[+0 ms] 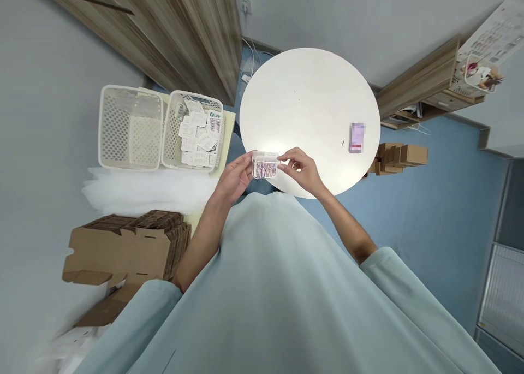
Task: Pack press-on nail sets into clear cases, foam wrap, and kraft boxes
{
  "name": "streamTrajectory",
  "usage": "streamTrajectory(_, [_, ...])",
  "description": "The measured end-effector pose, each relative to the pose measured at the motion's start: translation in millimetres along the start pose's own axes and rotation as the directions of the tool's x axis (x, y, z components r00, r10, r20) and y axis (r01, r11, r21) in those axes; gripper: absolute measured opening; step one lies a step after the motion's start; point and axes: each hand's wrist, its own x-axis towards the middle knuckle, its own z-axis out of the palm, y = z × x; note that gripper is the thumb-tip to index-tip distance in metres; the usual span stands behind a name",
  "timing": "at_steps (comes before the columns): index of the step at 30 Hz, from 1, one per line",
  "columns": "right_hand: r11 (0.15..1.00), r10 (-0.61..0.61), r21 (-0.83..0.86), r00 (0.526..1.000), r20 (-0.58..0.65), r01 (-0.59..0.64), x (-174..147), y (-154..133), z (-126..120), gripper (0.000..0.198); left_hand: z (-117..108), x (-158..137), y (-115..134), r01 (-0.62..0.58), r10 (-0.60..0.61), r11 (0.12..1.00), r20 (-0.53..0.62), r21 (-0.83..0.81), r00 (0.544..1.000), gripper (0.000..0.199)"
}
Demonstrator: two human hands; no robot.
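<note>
Both forearms reach forward from the pale blue-green, smooth-cloth sleeves, the left from the near left and the right from the near right, and converge over the near left edge of a round, smooth white table (307, 106). The left hand (234, 178) is turned partly palm-up, its fingers extended close together and partly closed around the left side of a small, clear plastic rectangular box (265, 170). The right hand (303, 169) arches in from the right, with thumb and index fingertips close together on the box's right edge and a rounded gap behind them. The box is held between the hands, its rounded rim facing up; inside sit small, glossy, nail-shaped pieces in purple, pink and tan. Whether its lid is raised is too small to tell.

A flat purple rectangular packet (357, 138) lies on the table's right side. To the left, two white perforated plastic baskets (164, 134) stand side by side, the right one holding loose white printed cards (197, 136). Nearer lie translucent white soft sheets (151, 191) and stacked, flattened brown cardboard boxes (123, 251).
</note>
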Motion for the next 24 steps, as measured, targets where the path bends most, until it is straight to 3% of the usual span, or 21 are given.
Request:
streamTrajectory(8, [0.999, 0.045, -0.007, 0.995, 0.083, -0.045, -20, 9, 7, 0.048, 2, 2, 1, 0.008, -0.01, 0.998, 0.021, 0.057, 1.0, 0.047])
streamTrajectory(13, [0.987, 0.157, 0.02, 0.987, 0.039, -0.158, -23, 9, 10, 0.051, 3, 4, 2, -0.01, 0.008, 0.997, 0.025, 0.082, 1.0, 0.05])
streamTrajectory(16, [0.947, 0.311, 0.088, 0.951, -0.008, -0.309, -24, 12, 13, 0.06, 5, 3, 4, -0.024, 0.021, 0.995, 0.034, 0.096, 0.999, 0.052])
streamTrajectory(19, [0.863, 0.449, 0.21, 0.888, 0.101, -0.46, -24, 15, 20, 0.06, 7, 3, 4, -0.034, 0.028, 0.993, 0.051, 0.117, 0.998, 0.054])
streamTrajectory(21, [0.81, 0.483, 0.281, 0.857, 0.181, -0.515, -25, 14, 25, 0.063, 8, 3, 4, -0.041, 0.031, 0.989, 0.066, 0.145, 0.997, 0.055])
streamTrajectory(24, [0.785, 0.48, 0.345, 0.857, 0.188, -0.515, -25, 13, 31, 0.062, 8, 3, 4, -0.051, 0.038, 0.982, 0.077, 0.183, 0.996, 0.059])
